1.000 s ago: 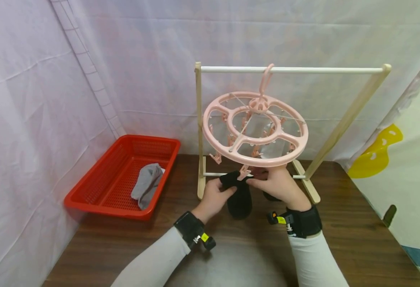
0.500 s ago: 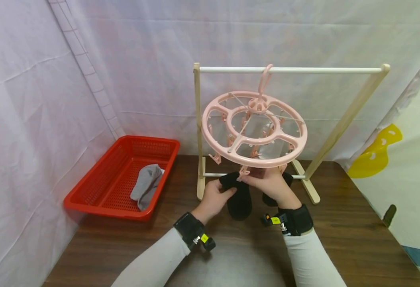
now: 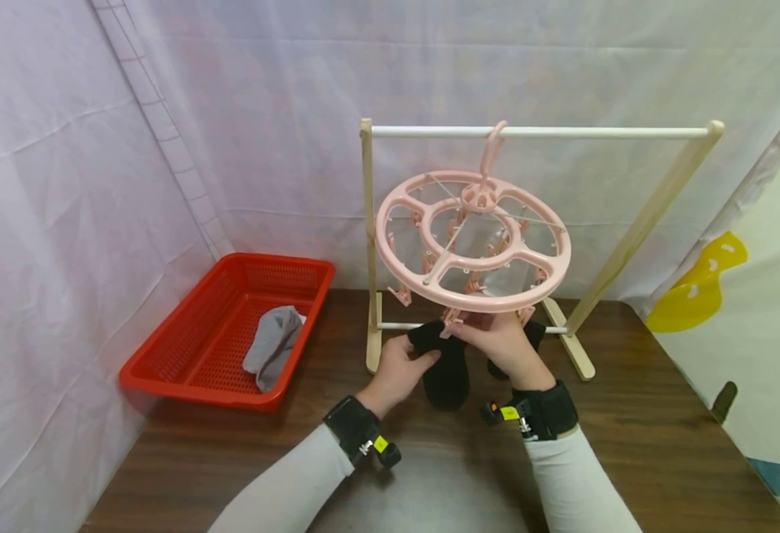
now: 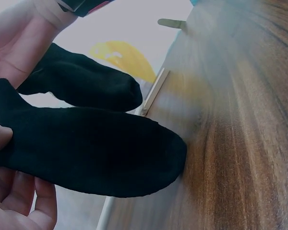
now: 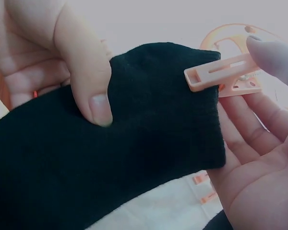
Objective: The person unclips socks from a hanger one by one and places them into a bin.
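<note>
A black sock (image 3: 446,381) hangs toe down below the front of a round pink clip hanger (image 3: 423,281). My left hand (image 3: 393,374) pinches it near the cuff, thumb on the near face in the right wrist view. At the cuff's edge is a pink clip (image 5: 213,74), one arm lying over the fabric. My right hand (image 3: 506,352) grips this clip, with its thumb (image 5: 273,57) on the clip's handle and the other fingers behind. A second black sock (image 4: 86,81) hangs just behind, partly hidden by my right hand.
The hanger hooks over a white rod (image 3: 603,132) on a wooden stand (image 3: 643,222). Other pink clips dangle around the ring. On the left, a red basket (image 3: 183,385) holds a grey sock-like cloth (image 3: 273,344). A yellow shape (image 3: 690,296) is at the right wall.
My right hand has moved left from the sock's cuff onto the pink clip, uncovering more of the second sock behind. My left hand keeps its hold almost unmoved.
</note>
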`<state>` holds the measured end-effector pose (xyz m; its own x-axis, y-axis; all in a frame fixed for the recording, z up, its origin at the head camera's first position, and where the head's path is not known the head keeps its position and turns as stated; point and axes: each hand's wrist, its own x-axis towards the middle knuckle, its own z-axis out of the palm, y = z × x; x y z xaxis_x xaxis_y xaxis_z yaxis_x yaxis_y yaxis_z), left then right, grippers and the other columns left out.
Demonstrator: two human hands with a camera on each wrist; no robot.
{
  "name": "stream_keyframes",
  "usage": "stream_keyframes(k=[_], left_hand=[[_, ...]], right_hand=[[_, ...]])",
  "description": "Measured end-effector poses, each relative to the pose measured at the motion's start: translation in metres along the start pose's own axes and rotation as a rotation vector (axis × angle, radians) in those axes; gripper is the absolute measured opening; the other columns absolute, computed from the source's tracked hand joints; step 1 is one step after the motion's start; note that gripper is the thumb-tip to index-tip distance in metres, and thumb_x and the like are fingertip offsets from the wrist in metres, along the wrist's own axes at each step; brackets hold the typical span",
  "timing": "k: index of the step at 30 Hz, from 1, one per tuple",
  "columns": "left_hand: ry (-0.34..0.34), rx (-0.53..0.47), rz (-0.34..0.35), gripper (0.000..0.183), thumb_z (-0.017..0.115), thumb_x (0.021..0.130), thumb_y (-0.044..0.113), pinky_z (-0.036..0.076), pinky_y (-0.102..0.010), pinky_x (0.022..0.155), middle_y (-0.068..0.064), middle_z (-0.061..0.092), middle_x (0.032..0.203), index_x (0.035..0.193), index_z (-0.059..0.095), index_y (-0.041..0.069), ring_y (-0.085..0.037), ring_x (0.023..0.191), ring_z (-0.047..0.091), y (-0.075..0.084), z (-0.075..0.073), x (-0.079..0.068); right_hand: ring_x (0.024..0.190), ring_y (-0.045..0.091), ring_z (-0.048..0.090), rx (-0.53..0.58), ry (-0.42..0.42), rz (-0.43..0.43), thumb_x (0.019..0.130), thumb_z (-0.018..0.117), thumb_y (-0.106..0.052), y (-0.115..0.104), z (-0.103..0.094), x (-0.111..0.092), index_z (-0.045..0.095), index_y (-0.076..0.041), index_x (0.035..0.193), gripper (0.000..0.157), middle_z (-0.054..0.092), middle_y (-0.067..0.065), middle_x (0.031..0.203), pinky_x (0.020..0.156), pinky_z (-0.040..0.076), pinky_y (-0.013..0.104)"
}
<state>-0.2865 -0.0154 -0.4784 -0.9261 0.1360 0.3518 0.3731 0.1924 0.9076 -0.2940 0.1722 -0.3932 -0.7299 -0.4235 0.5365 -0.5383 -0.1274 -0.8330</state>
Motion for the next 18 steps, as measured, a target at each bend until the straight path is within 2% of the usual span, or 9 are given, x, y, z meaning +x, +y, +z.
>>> stream_keyframes(k=[5,10,11,13,17,18], left_hand=[[-0.003,-0.005,-0.001,0.025,0.073,0.083,0.018,0.054,-0.031,0.080,-0.007,0.077,0.094,0.105,0.074,0.006,-0.011,0.090,0.068,0.001,-0.001,0.000],[-0.002,-0.022,0.012,0.025,0.074,0.083,0.018,0.053,-0.030,0.080,-0.007,0.076,0.096,0.106,0.074,0.008,-0.011,0.090,0.068,0.002,-0.001,0.000],[0.000,-0.023,0.013,0.025,0.073,0.083,0.016,0.054,-0.031,0.080,-0.009,0.076,0.095,0.106,0.074,0.006,-0.012,0.090,0.068,0.008,-0.002,-0.002],[0.009,-0.017,0.019,0.024,0.074,0.082,0.014,0.054,-0.031,0.080,-0.009,0.076,0.095,0.105,0.074,0.005,-0.012,0.089,0.068,0.009,-0.001,-0.002],[0.022,-0.020,0.020,0.022,0.074,0.081,0.012,0.055,-0.033,0.081,-0.010,0.076,0.095,0.102,0.074,0.003,-0.014,0.090,0.069,0.011,0.000,-0.002],[0.024,-0.023,0.022,0.023,0.075,0.081,0.013,0.055,-0.032,0.081,-0.009,0.076,0.095,0.101,0.074,0.004,-0.013,0.090,0.069,0.006,0.000,-0.001]], right_hand=[[0.079,0.029,0.070,-0.021,0.037,0.016,0.088,0.064,0.004,0.001,0.002,0.000,0.053,0.016,0.112,0.029,0.067,0.019,0.094,0.073,0.058,0.035],[0.078,0.029,0.070,-0.025,0.050,0.009,0.089,0.064,0.002,0.000,0.004,-0.001,0.056,0.012,0.110,0.024,0.068,0.015,0.092,0.073,0.058,0.035],[0.077,0.029,0.070,-0.020,0.047,-0.003,0.089,0.063,0.004,-0.001,0.004,0.000,0.057,0.012,0.109,0.023,0.068,0.016,0.091,0.073,0.058,0.035],[0.076,0.030,0.070,-0.006,0.042,-0.024,0.089,0.061,0.006,-0.001,0.004,0.000,0.058,0.011,0.108,0.019,0.068,0.019,0.090,0.073,0.058,0.035],[0.075,0.028,0.070,0.015,0.037,-0.038,0.090,0.058,0.009,-0.002,0.005,0.000,0.060,0.011,0.107,0.017,0.067,0.023,0.090,0.073,0.058,0.034],[0.075,0.027,0.070,0.015,0.040,-0.033,0.090,0.058,0.008,-0.002,0.006,0.000,0.061,0.009,0.106,0.016,0.067,0.022,0.090,0.073,0.058,0.034]])
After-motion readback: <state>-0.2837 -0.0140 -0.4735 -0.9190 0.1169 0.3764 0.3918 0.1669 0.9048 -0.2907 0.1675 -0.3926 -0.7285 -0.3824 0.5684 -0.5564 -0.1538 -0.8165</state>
